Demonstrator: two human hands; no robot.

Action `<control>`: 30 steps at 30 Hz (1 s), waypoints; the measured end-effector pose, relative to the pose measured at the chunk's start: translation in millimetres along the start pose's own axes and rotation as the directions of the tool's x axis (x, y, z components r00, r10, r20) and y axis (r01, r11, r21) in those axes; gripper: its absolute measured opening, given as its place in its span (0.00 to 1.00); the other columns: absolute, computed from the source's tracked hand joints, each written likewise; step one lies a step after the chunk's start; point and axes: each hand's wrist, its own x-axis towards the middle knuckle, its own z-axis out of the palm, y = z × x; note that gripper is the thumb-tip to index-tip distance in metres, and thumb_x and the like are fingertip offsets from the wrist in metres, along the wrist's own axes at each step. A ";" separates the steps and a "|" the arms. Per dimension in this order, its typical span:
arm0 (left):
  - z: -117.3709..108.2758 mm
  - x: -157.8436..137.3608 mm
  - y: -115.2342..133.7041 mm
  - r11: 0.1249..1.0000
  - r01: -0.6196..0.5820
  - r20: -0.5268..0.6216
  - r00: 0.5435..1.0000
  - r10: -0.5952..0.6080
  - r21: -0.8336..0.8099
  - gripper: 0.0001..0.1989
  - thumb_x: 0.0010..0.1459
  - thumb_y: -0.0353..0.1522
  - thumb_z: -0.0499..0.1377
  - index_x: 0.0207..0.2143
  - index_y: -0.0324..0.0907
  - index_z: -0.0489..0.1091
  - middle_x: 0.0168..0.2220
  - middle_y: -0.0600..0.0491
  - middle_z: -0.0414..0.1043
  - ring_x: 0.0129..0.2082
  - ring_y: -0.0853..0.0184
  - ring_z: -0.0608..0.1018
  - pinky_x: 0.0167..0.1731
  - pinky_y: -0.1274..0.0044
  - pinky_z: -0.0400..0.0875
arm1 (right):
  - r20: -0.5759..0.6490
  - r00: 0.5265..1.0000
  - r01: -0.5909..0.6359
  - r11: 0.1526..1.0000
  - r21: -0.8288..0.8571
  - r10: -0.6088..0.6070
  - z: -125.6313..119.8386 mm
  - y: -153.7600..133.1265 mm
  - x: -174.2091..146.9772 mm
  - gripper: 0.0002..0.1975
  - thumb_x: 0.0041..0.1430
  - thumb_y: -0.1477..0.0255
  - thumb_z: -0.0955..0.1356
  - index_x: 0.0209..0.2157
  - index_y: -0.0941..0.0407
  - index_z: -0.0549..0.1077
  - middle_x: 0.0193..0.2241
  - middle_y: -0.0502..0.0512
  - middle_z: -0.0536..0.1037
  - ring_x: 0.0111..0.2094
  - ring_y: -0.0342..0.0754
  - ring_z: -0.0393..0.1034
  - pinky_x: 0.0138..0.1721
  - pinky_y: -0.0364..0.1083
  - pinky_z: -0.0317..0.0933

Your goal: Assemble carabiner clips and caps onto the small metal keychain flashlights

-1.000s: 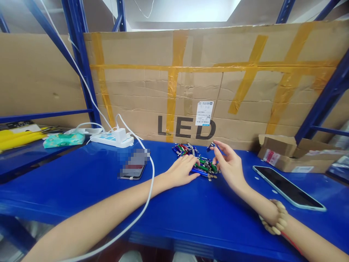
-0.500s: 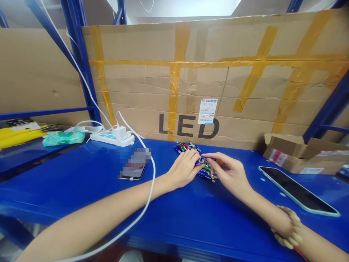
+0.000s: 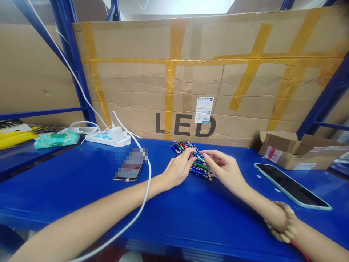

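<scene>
A pile of slim, shiny pens (image 3: 200,171) in blue, green and red lies on the blue tabletop, partly hidden by my hands. Over its left side is my left hand (image 3: 178,167), thumb and fingers curled together at the end of a blue pen. On the other side, my right hand (image 3: 225,167) pinches the same blue pen (image 3: 200,153) between thumb and forefinger. The pen is held just above the pile, mostly covered by fingertips. Small round metallic ends show at the pile's near right edge.
A phone (image 3: 129,169) with a blurred screen lies left of my hands, crossed by a white cable (image 3: 147,185). Another phone (image 3: 293,185) lies at right, before an open cardboard box (image 3: 308,153). A power strip (image 3: 106,139) and tissue pack (image 3: 57,140) sit back left.
The view has shifted slightly, so most things sit a little further left. My fingertips have changed position on the blue pen, and more of the pile shows between my hands.
</scene>
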 end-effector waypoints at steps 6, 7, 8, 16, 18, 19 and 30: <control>-1.1 0.5 1.5 0.998 -0.018 -0.023 1.000 0.019 0.063 0.13 0.64 0.37 0.40 0.42 0.45 0.61 0.41 0.53 0.68 0.40 0.68 0.73 0.38 0.77 0.66 | 0.047 0.998 -0.033 0.999 -0.011 0.034 0.2 1.3 1.1 0.18 0.53 0.59 0.65 0.36 0.59 0.75 0.21 0.51 0.72 0.16 0.38 0.57 0.15 0.39 0.51; -1.0 0.8 1.3 0.996 -0.026 -0.015 1.000 0.027 0.087 0.14 0.64 0.37 0.39 0.40 0.45 0.62 0.39 0.53 0.67 0.40 0.68 0.73 0.36 0.78 0.67 | 0.064 0.997 -0.035 0.999 -0.012 0.035 0.3 2.0 1.2 0.18 0.53 0.59 0.65 0.36 0.59 0.75 0.21 0.51 0.73 0.16 0.38 0.57 0.15 0.39 0.52; -0.9 1.0 1.1 0.994 -0.033 -0.005 0.999 0.034 0.108 0.14 0.64 0.37 0.39 0.38 0.44 0.62 0.38 0.53 0.67 0.39 0.69 0.72 0.35 0.79 0.66 | 0.078 0.996 -0.034 0.999 -0.013 0.035 0.4 2.8 1.3 0.18 0.53 0.59 0.66 0.36 0.59 0.75 0.22 0.51 0.73 0.16 0.38 0.57 0.15 0.39 0.53; -1.4 1.2 1.3 0.993 -0.015 -0.002 1.000 0.015 0.114 0.13 0.64 0.38 0.41 0.36 0.44 0.62 0.36 0.55 0.65 0.36 0.70 0.72 0.30 0.80 0.64 | 0.151 0.986 -0.063 0.998 -0.024 0.066 1.4 7.8 2.8 0.19 0.52 0.58 0.66 0.37 0.58 0.75 0.20 0.50 0.73 0.15 0.39 0.59 0.15 0.40 0.56; -1.1 1.4 1.0 0.996 -0.016 -0.012 1.000 0.017 0.085 0.13 0.64 0.38 0.41 0.36 0.44 0.62 0.37 0.55 0.66 0.37 0.70 0.72 0.32 0.79 0.64 | 0.136 0.989 -0.063 0.998 -0.021 0.065 1.6 8.7 3.0 0.20 0.51 0.57 0.67 0.35 0.59 0.76 0.19 0.51 0.73 0.15 0.40 0.61 0.15 0.40 0.57; -0.9 1.6 0.8 0.997 -0.017 -0.017 1.000 0.018 0.073 0.13 0.64 0.39 0.42 0.36 0.44 0.62 0.37 0.55 0.66 0.37 0.70 0.72 0.32 0.79 0.64 | 0.115 0.992 -0.055 0.998 -0.023 0.057 1.6 9.1 3.2 0.20 0.50 0.56 0.67 0.34 0.59 0.76 0.19 0.51 0.73 0.15 0.41 0.62 0.15 0.41 0.58; 0.7 3.1 1.0 0.999 0.012 0.087 0.996 -0.015 0.038 0.12 0.62 0.39 0.44 0.39 0.45 0.63 0.37 0.56 0.70 0.38 0.69 0.73 0.36 0.77 0.66 | -0.169 0.984 0.029 0.993 -0.114 -0.049 -3.9 15.4 9.3 0.20 0.47 0.54 0.68 0.28 0.58 0.76 0.30 0.57 0.75 0.22 0.42 0.65 0.23 0.43 0.61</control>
